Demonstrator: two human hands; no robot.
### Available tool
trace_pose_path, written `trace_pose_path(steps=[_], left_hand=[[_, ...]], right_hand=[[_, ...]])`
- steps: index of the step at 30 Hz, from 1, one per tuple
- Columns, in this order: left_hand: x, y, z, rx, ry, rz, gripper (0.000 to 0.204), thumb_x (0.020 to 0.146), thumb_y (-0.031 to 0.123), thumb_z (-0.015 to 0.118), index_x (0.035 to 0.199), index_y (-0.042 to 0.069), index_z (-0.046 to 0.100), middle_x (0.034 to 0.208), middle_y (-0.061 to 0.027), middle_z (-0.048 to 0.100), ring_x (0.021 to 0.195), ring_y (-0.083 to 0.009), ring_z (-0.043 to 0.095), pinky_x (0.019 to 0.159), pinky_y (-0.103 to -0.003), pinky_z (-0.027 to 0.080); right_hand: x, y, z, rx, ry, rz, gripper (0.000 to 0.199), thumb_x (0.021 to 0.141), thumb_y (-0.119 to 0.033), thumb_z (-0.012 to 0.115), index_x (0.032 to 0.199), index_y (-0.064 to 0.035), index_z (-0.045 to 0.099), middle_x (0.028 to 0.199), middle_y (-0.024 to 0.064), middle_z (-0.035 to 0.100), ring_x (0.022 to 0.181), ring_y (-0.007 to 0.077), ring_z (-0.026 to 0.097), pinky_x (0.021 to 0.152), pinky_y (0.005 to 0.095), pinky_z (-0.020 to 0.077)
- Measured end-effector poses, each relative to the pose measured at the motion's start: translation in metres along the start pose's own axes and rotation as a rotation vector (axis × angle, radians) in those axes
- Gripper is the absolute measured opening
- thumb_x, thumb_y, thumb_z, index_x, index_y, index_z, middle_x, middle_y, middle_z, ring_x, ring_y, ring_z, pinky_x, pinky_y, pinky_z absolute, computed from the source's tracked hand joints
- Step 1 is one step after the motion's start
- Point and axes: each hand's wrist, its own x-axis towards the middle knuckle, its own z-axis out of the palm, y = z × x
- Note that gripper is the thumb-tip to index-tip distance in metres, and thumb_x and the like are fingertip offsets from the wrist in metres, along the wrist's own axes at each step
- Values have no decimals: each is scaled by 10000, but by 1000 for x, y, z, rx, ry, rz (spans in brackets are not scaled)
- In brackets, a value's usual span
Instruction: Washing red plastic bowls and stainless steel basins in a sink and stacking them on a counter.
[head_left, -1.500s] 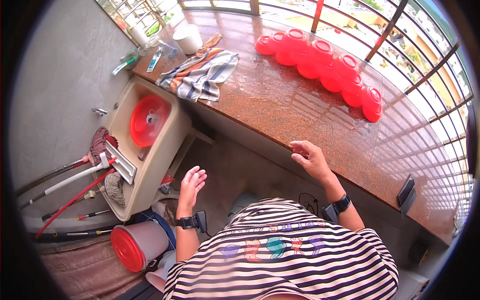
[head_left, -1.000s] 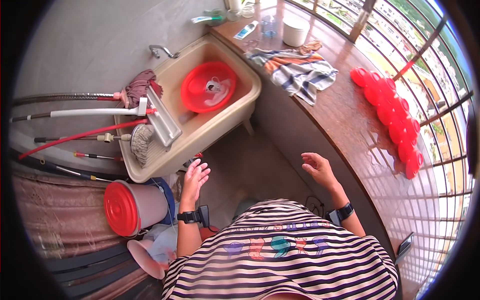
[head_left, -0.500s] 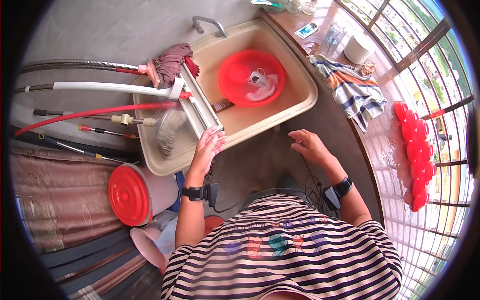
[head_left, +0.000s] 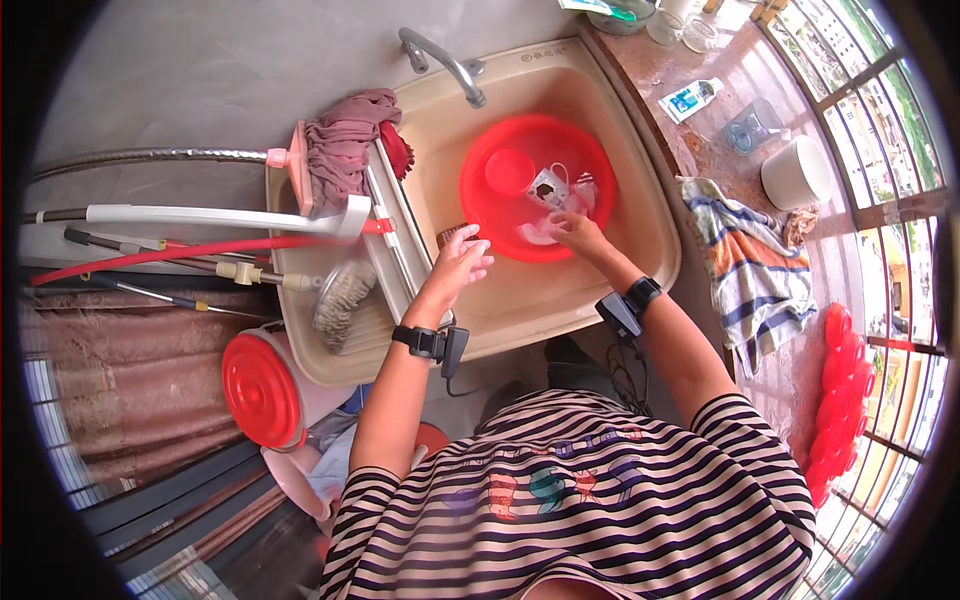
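A round red basin (head_left: 482,225) rests in the beige sink (head_left: 645,215). Inside it are a small round red piece (head_left: 510,172), a white item with a dark square patch (head_left: 548,188) and a soft pale pink item (head_left: 537,232). My right hand (head_left: 583,238) reaches over the basin's near side, fingers bunched at the pale pink item; what they hold is partly hidden. Over the sink, left of the basin, my left hand (head_left: 458,268) is open with fingers apart, holding nothing. A brown brush (head_left: 446,237) shows partly behind it.
A curved faucet (head_left: 440,58) rises at the back. Mop handles and a mop head (head_left: 345,305) lie across the sink's left, beside a mauve cloth (head_left: 350,145). The right counter bears a striped towel (head_left: 755,270), white container (head_left: 797,172) and tube (head_left: 690,100). A red-lidded bucket (head_left: 262,390) stands lower left.
My right hand has moved forward from in front of the sink to the basin. My left hand has shifted forward and right, away from the mop frame's end. The view has shifted a little.
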Motion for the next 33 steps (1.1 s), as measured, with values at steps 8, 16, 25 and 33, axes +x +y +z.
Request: trace_pose_path(steps=[8, 16, 25, 33], left_hand=[[118, -18, 18, -110, 59, -173, 659, 947, 293, 559, 1448, 39, 215, 1337, -199, 437, 1136, -285, 548, 927, -390, 475], [215, -73, 9, -410, 135, -364, 782, 884, 402, 640, 1424, 30, 214, 1261, -272, 456, 1034, -315, 599, 831, -392, 545], [276, -88, -5, -525, 13, -382, 397, 915, 285, 585, 1189, 21, 474, 1024, -176, 630, 882, -277, 660, 728, -344, 580], [262, -91, -16, 557, 464, 245, 564, 825, -23, 503, 1371, 17, 364, 1113, -269, 609, 926, -431, 624, 827, -444, 522]], right_hand=[[76, 22, 14, -834, 61, 83, 548, 762, -298, 680, 1250, -108, 519, 1229, 210, 454, 1159, 430, 479, 900, 473, 477], [82, 55, 60, -635, 149, 9, 455, 738, -177, 683, 1151, -89, 512, 1096, 282, 512, 965, 459, 568, 769, 500, 499], [77, 44, 48, -624, 307, -22, 470, 705, -134, 707, 1137, -41, 546, 1026, 246, 594, 947, 435, 595, 795, 473, 493], [96, 81, 71, -335, 98, 86, 304, 830, -80, 582, 1120, -21, 511, 1016, 197, 592, 927, 353, 622, 802, 439, 518]])
